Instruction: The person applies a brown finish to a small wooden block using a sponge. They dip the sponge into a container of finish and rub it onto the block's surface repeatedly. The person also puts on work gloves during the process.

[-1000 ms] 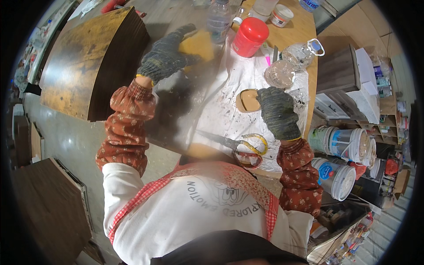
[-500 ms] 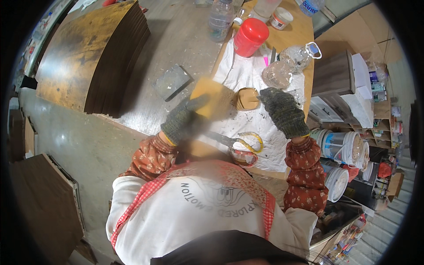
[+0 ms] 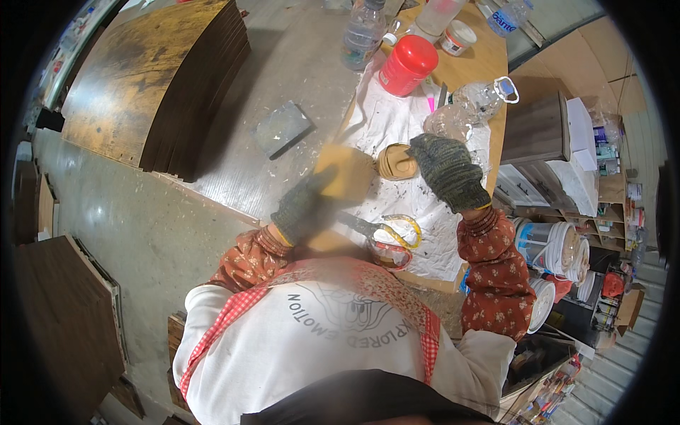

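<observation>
My left hand [image 3: 306,205], in a dark knitted glove, grips a tan, flat, squarish piece [image 3: 348,173] by its left side. The piece is blurred, and its material cannot be made out. To its right, a small open tub of tan paste [image 3: 397,162] sits on a stained white cloth [image 3: 439,244]. My right hand [image 3: 448,170], gloved alike, is closed at the tub's right rim. What its fingers hold is hidden. Scissors with yellow and red handles [image 3: 393,234] lie on the cloth nearer my body.
A grey block [image 3: 282,129] lies left of the cloth. Curved brown panels [image 3: 142,85] are stacked at the far left. Beyond the tub stand a red jar [image 3: 409,65], a clear jug [image 3: 471,106], a bottle [image 3: 363,35] and a white tub [image 3: 458,37]. Buckets [image 3: 556,244] stand at right.
The tub now looks tilted, and its paste surface has a different shape. My right hand has shifted slightly left over it. My left hand and the tan piece have moved a little nearer my body.
</observation>
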`<state>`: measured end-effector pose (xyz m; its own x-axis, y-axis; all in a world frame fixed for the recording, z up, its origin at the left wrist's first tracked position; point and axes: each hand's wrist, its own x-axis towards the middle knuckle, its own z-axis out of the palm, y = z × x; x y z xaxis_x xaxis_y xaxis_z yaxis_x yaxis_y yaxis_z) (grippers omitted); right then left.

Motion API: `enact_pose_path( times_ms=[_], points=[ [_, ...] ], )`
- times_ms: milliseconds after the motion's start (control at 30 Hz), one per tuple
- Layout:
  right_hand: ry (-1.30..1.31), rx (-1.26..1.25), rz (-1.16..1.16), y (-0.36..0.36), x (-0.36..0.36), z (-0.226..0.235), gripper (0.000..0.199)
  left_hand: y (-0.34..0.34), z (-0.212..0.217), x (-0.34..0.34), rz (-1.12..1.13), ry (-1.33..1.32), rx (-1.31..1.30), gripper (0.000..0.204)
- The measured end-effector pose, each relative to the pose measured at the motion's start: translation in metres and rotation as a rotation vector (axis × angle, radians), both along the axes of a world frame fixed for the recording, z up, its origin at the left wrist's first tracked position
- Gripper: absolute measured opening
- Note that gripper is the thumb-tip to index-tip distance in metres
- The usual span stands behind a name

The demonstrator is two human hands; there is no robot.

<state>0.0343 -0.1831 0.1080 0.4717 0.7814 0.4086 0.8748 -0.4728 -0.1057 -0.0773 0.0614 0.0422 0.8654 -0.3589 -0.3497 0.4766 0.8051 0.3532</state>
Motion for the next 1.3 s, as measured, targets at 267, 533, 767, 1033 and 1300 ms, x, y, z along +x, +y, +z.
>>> enact_pose_path(
  times_ms=[267, 533, 767, 1033, 1300],
  points=[
    [0.157, -0.306, -0.085, 0.005, 0.005, 0.011, 0.012, 0.007, -0.005, -0.003, -0.01, -0.017, 0.149, 0.051],
    [0.215, -0.292, -0.154, -0.005, -0.006, -0.006, 0.005, 0.0, -0.003, -0.005, 0.058, -0.177, 0.382, 0.044],
    [0.351, -0.407, -0.274, 0.003, -0.006, 0.004, 0.019, -0.004, 0.001, -0.005, 0.106, -0.144, 0.253, 0.053],
    [0.251, -0.222, -0.193, -0.006, -0.001, -0.004, 0.02, -0.004, -0.002, -0.009, 0.08, -0.19, 0.288, 0.049],
    [0.147, -0.24, -0.137, -0.002, -0.013, -0.005, 0.023, -0.02, -0.024, -0.007, 0.088, -0.216, 0.474, 0.056]
  ],
)
